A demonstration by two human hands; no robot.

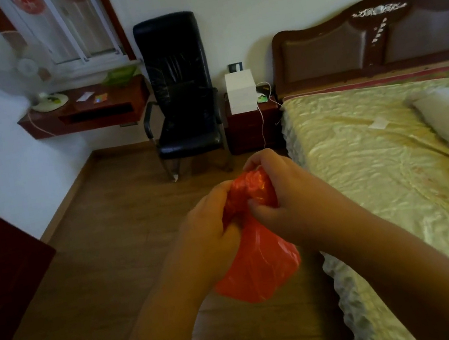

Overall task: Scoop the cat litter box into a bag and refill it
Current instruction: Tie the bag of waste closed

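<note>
A red plastic bag [259, 265] hangs in front of me above the wooden floor, its lower part bulging and its top bunched up. My left hand [210, 226] grips the crumpled neck from the left. My right hand [276, 187] closes over the top of the bunched plastic from the right, fingers curled into it. No litter box or scoop is in view.
A bed [391, 170] with a shiny yellow cover fills the right side. A black chair [183, 96] and a dark nightstand [251, 126] stand against the far wall. A wall shelf with a fan [86, 107] is at the left. A dark door [0, 269] is near left.
</note>
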